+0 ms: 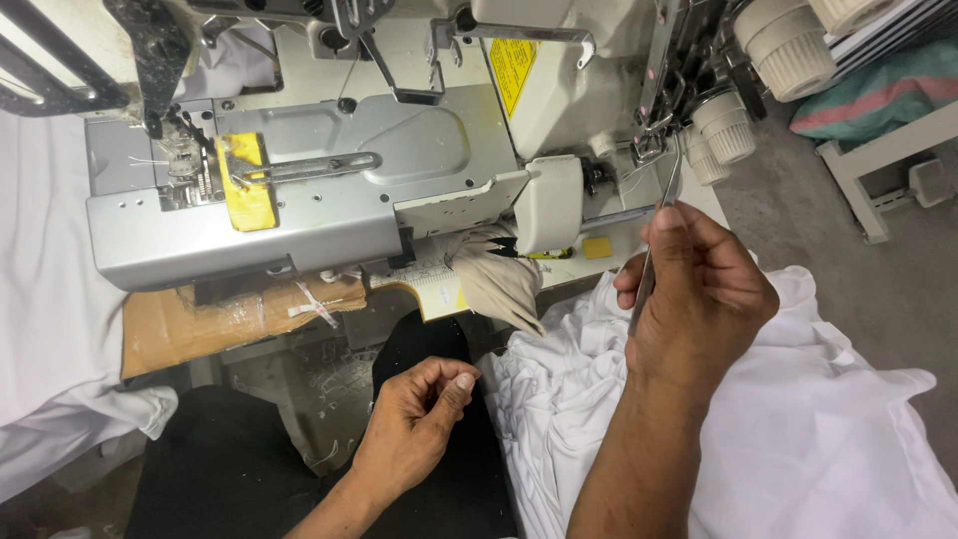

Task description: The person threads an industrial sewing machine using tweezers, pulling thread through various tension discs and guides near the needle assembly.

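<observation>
The right hand (pixel 699 299) is raised at the right of the scene, its fingers curled in and pinched on a thin metal tweezers (pixel 654 245). The tool runs up from the fist, and its tip reaches toward the thread guides on the right side of the sewing machine (pixel 329 170). The left hand (pixel 419 419) sits lower and nearer, over the lap, with thumb and forefinger pressed together; whether a thread lies between them is too fine to tell.

Under and beside the right forearm lies a heap of white fabric (pixel 798 429), bunched across the right thigh and spilling toward the near right edge. The left hand rests above dark trousers (pixel 220 469).

Just beyond the hands, a beige cloth (pixel 499 279) hangs down from the front edge of the machine, and a small yellow block (pixel 597 247) lies on the table just to its right. The grey machine bed stretches to the left, with a yellow tape patch (pixel 244 185) beside the presser foot (pixel 185 165). Below the bed, a piece of brown cardboard (pixel 210 319) is taped under the table edge. More white cloth (pixel 50 299) drapes down at the far left. At the far right stand cream thread cones (pixel 788 45), and past them a bare grey floor (pixel 888 289) and a white frame leg (pixel 858 180).
</observation>
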